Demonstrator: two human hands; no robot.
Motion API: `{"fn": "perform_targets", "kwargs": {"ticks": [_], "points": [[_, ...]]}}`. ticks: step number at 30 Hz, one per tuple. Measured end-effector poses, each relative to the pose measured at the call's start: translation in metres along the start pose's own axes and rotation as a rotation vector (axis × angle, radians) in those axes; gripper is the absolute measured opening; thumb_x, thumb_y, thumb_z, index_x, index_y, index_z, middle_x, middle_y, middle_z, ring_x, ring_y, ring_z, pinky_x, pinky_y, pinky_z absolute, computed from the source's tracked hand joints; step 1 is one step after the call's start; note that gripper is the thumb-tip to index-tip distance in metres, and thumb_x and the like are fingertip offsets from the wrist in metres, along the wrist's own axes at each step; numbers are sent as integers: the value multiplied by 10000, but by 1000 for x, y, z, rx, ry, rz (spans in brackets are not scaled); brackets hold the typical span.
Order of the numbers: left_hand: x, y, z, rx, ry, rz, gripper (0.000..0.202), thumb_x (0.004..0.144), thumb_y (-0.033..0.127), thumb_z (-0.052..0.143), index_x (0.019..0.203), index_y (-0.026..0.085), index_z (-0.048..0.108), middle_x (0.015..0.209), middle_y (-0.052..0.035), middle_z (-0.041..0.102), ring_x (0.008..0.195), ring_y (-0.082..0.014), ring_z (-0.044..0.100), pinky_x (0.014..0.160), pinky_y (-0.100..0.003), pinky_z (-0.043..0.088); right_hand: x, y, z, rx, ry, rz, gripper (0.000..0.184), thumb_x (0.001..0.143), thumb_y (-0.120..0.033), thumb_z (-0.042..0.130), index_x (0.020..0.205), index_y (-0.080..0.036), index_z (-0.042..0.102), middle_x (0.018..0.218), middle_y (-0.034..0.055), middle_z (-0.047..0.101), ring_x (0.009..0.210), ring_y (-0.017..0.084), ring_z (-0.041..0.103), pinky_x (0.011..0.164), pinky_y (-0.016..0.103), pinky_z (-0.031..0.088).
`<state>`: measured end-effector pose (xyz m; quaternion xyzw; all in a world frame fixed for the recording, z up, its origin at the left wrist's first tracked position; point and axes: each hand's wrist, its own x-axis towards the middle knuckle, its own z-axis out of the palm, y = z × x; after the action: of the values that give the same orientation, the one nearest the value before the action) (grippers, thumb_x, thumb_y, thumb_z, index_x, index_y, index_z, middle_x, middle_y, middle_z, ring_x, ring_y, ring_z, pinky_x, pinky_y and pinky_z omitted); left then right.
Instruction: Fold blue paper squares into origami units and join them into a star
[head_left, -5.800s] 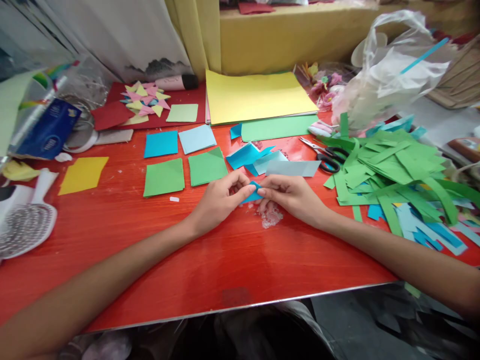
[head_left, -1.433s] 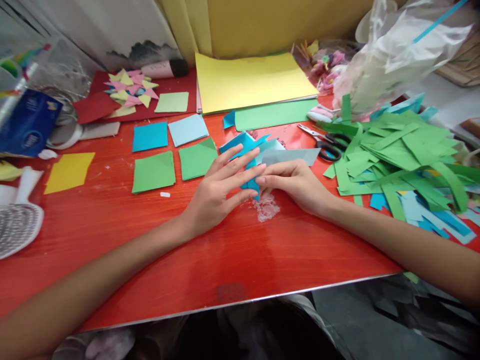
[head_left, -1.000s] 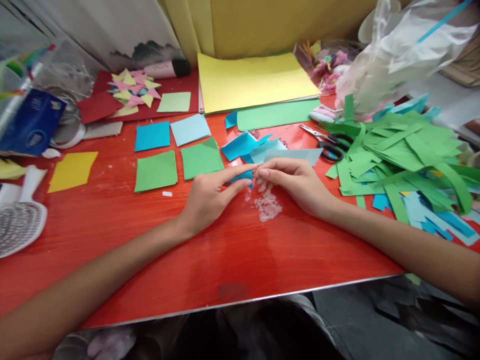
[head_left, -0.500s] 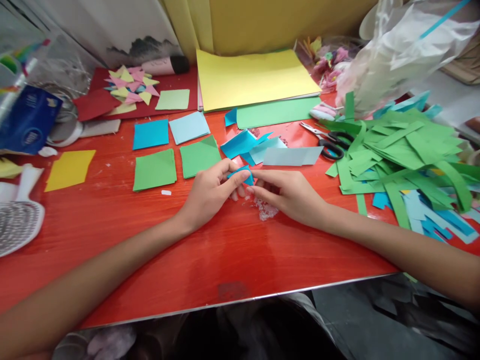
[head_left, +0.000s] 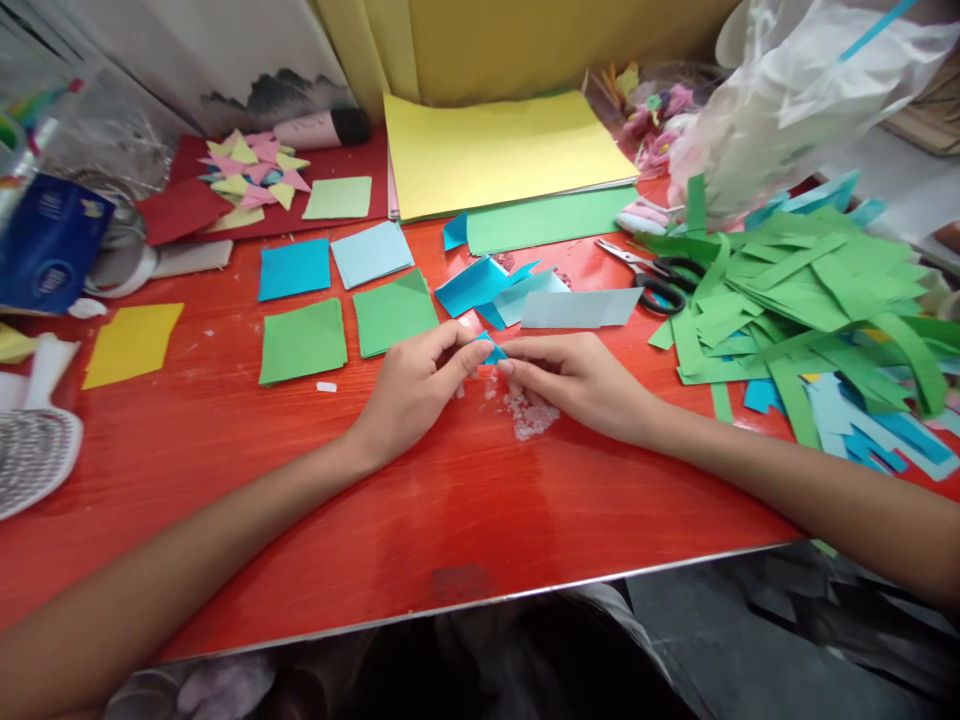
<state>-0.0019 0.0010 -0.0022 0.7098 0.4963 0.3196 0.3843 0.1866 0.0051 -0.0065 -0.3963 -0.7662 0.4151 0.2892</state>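
Observation:
Between my two hands is a small piece of folded blue paper [head_left: 492, 349], mostly covered by fingers. My left hand [head_left: 421, 385] pinches its left side with thumb and forefinger. The thumb and forefinger of my right hand [head_left: 581, 380] close on its right end. Just beyond the hands lie blue and pale blue paper pieces [head_left: 476, 287], some of them creased. Two stacks of green paper squares [head_left: 304, 340] lie to the left, with a blue square [head_left: 294, 268] and a pale blue stack [head_left: 372, 253] behind them.
Scissors [head_left: 652, 275] with black handles lie right of the hands, beside a heap of green paper strips [head_left: 817, 290]. Yellow sheets [head_left: 510, 155] are at the back. Folded pink and yellow paper pieces [head_left: 255, 170] sit back left. The red table's front edge [head_left: 480, 605] runs near my body.
Less of the blue paper shows between my fingers, and my right hand's fingers now close on its right end. The whole view has shifted slightly.

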Motion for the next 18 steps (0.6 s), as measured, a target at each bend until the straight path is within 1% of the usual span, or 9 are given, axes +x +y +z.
{"fn": "perform_targets", "kwargs": {"ticks": [5, 9, 14, 18], "points": [[-1, 2, -1, 31, -10, -2, 332, 885, 432, 528, 673, 177, 543, 521, 40, 486, 511, -80, 454, 550, -233, 343, 1, 2, -1, 120, -32, 71, 222, 893, -316, 535, 824, -136, 646, 661, -9, 548, 582, 78, 470, 547, 218, 355], [-3, 3, -1, 53, 2, 22, 325, 881, 421, 533, 665, 179, 551, 532, 34, 495, 525, -86, 452, 540, -237, 335, 1, 1, -1, 162, -49, 98, 213, 882, -321, 554, 825, -135, 641, 657, -11, 560, 572, 78, 490, 546, 217, 375], [-4, 2, -1, 121, 51, 82, 306, 878, 384, 548, 660, 171, 570, 572, 31, 526, 553, -79, 445, 562, -235, 334, 2, -1, -3, 145, -75, 103, 226, 876, -332, 567, 765, -140, 614, 635, -9, 570, 560, 79, 514, 544, 214, 385], [-3, 1, 0, 146, 61, 110, 277, 867, 353, 564, 667, 163, 584, 609, 31, 552, 576, -74, 457, 579, -225, 348, 2, -1, -6, 145, -138, 128, 268, 885, -342, 549, 721, -135, 592, 590, -11, 555, 525, 76, 521, 507, 204, 388]]}}
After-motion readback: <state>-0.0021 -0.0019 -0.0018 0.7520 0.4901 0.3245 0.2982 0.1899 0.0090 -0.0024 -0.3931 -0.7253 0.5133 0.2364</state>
